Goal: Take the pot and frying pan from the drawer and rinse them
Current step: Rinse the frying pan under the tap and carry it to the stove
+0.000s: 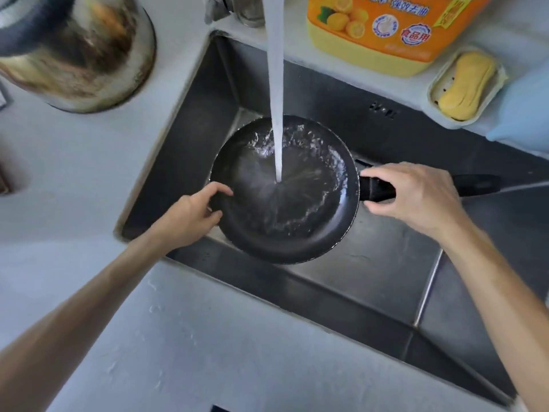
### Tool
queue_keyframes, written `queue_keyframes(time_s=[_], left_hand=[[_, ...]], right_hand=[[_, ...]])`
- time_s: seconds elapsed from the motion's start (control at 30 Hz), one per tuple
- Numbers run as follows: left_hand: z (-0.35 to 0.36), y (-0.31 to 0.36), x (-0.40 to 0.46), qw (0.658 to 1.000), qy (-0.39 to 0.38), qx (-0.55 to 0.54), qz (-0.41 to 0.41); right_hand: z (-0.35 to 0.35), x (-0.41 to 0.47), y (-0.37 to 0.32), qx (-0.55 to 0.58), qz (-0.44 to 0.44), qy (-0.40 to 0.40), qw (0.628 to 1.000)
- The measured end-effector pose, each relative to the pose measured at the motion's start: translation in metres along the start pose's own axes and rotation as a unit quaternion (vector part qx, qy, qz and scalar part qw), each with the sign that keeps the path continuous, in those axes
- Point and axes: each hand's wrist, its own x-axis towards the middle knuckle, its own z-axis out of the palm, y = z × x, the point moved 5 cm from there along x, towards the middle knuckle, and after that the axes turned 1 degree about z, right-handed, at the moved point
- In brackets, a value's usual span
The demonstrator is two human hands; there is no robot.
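Head view shows the frying pan [285, 188] held level over the sink [371, 257], toward its far-left corner, under a thick white stream of water [274, 84] that strikes the pan's middle and fans out in a ring. The right hand [416, 194] wraps around the black handle close to the pan wall; the left hand [193, 215] pinches the opposite rim, thumb inside, fingers beneath. The pot [80, 52] stands on the countertop at the sink's far-left corner, not under the water.

Risk, as I judge it: the flow is strong and the pan shallow, so a slight tilt could throw water over the sink's near edge onto the counter; the wet rim could also slip from the left pinch.

Pan: round, dark, smooth nonstick look, low sloped wall. Pot: rounded steel, scorched brown. Sink: brushed steel, rectangular, sharp-cornered. At its far-right edge sit 1 orange detergent bottle [386, 28] and 1 yellow soap bar [466, 84] in a pale tray.
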Motion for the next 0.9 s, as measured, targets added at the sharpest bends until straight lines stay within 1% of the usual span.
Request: queue_keyframes(time_s=[0.07, 0.17, 0.23, 0.3, 0.33, 0.4, 0.47, 0.5, 0.6, 0.67, 0.73, 0.8, 0.9], left_hand=[[-0.002, 0.006, -0.004, 0.995, 0.053, -0.074, 0.028], [-0.006, 0.019, -0.01, 0.98, 0.07, -0.172, 0.077], [-0.009, 0.027, -0.014, 0.962, 0.053, -0.25, 0.094], [-0.013, 0.033, -0.014, 0.939, 0.042, -0.326, 0.105], [-0.017, 0.036, -0.013, 0.931, 0.044, -0.344, 0.109], [-0.023, 0.037, -0.008, 0.911, 0.044, -0.394, 0.116], [-0.026, 0.036, -0.003, 0.886, 0.029, -0.45, 0.11], [-0.026, 0.035, -0.001, 0.881, 0.018, -0.461, 0.105], [-0.026, 0.03, 0.007, 0.905, 0.009, -0.417, 0.086], [-0.032, 0.03, 0.013, 0.917, 0.01, -0.392, 0.075], [-0.037, 0.031, 0.02, 0.939, -0.021, -0.335, 0.069], [-0.038, 0.038, 0.025, 0.959, -0.077, -0.261, 0.082], [-0.033, 0.041, 0.031, 0.974, -0.132, -0.159, 0.092]], right_hand=[[-0.003, -0.002, 0.003, 0.001, 0.006, 0.054, 0.999], [-0.005, -0.006, 0.008, 0.021, 0.046, 0.101, 0.994], [-0.001, -0.007, 0.011, 0.008, 0.047, 0.103, 0.994], [0.008, -0.007, 0.011, -0.017, 0.012, 0.092, 0.996], [0.014, -0.008, 0.012, -0.021, 0.001, 0.086, 0.996], [0.023, -0.013, 0.018, 0.008, 0.0, 0.087, 0.996], [0.025, -0.017, 0.025, 0.065, 0.021, 0.099, 0.993], [0.025, -0.018, 0.028, 0.081, 0.032, 0.097, 0.991], [0.027, -0.022, 0.031, 0.076, 0.078, 0.08, 0.991], [0.025, -0.026, 0.03, 0.079, 0.098, 0.103, 0.987], [0.021, -0.028, 0.029, 0.119, 0.116, 0.125, 0.978], [0.013, -0.026, 0.025, 0.143, 0.099, 0.142, 0.975], [0.006, -0.014, 0.014, 0.104, 0.038, 0.14, 0.984]])
